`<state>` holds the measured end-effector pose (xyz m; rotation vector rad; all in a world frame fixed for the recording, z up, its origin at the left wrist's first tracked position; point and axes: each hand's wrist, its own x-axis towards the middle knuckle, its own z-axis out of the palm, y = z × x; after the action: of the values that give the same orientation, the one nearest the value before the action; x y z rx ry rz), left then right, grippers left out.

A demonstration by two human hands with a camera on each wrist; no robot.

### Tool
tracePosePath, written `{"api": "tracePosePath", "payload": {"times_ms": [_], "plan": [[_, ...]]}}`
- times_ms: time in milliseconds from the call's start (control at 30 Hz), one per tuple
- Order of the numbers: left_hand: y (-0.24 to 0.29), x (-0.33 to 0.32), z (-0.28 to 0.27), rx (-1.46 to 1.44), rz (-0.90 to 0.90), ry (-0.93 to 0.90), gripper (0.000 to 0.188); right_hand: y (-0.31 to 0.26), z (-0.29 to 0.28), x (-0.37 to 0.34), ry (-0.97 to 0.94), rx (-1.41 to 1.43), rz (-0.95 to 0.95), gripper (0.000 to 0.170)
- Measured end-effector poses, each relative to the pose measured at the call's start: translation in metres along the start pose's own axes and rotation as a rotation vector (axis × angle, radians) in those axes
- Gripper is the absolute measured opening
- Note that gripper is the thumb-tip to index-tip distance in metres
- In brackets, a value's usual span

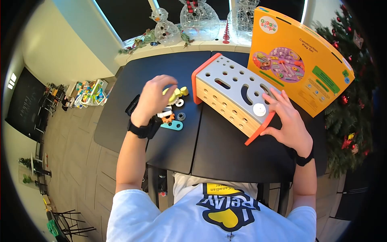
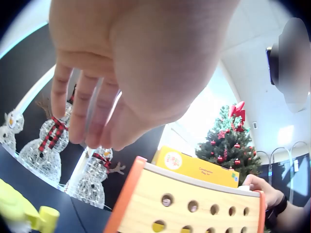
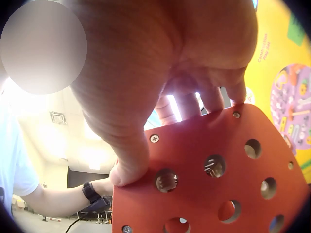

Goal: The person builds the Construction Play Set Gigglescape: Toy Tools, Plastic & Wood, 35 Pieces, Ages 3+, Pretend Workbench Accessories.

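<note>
A wooden toy workbench (image 1: 227, 107) stands on the black table, with a grey perforated top and red end panels (image 3: 233, 170). My right hand (image 1: 288, 121) grips its near right end, thumb against the red panel and fingers over the top edge. Close to those fingers, a white round piece (image 1: 259, 109) sits on the grey top. My left hand (image 1: 155, 97) hovers left of the workbench above loose toy parts, its fingers loosely extended and holding nothing. Below it lie yellow pieces (image 1: 184, 90), an orange gear (image 1: 168, 118), a grey ring (image 1: 181, 116) and a teal strip with holes (image 1: 172, 126).
A tall yellow product box (image 1: 298, 60) stands behind the workbench at the right. Along the window ledge are wire snowmen (image 1: 166, 30) and a small red tree (image 1: 226, 32). A decorated Christmas tree (image 1: 346, 101) borders the table's right side. A seam runs across the black table (image 1: 225, 157).
</note>
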<state>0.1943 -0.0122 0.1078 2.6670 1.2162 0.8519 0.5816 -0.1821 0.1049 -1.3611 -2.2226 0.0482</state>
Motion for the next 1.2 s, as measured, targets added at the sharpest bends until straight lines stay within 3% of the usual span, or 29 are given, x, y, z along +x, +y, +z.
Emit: {"api": "tracePosePath", "payload": {"times_ms": [67,267,400,500,600,700,1000,1200], "plan": [[-0.019,-0.012,-0.008,0.100,-0.139,-0.117,0.013,0.001,0.000,0.000,0.000,-0.001,-0.006,0.057],[-0.049,-0.051,0.007,0.309,-0.213,-0.394,0.018,-0.002,0.000,0.001,0.004,-0.014,-0.013,0.058],[-0.058,-0.061,0.010,0.268,-0.168,-0.339,0.015,-0.002,-0.001,0.001,0.000,-0.026,-0.016,0.058],[-0.053,-0.057,0.008,0.205,-0.291,-0.379,0.020,-0.001,0.000,0.001,0.005,-0.033,-0.018,0.059],[-0.070,-0.066,0.016,0.177,-0.132,-0.328,0.021,-0.001,0.002,0.000,0.012,-0.031,-0.016,0.060],[-0.068,-0.069,0.017,0.190,-0.145,-0.333,0.019,-0.001,0.002,0.000,0.019,-0.024,-0.017,0.060],[-0.054,-0.069,0.011,0.198,-0.425,-0.440,0.020,0.001,0.002,-0.001,0.032,-0.013,-0.035,0.059],[-0.066,-0.078,0.011,0.221,-0.305,-0.282,0.026,0.002,0.002,-0.002,0.023,0.005,-0.024,0.059]]}}
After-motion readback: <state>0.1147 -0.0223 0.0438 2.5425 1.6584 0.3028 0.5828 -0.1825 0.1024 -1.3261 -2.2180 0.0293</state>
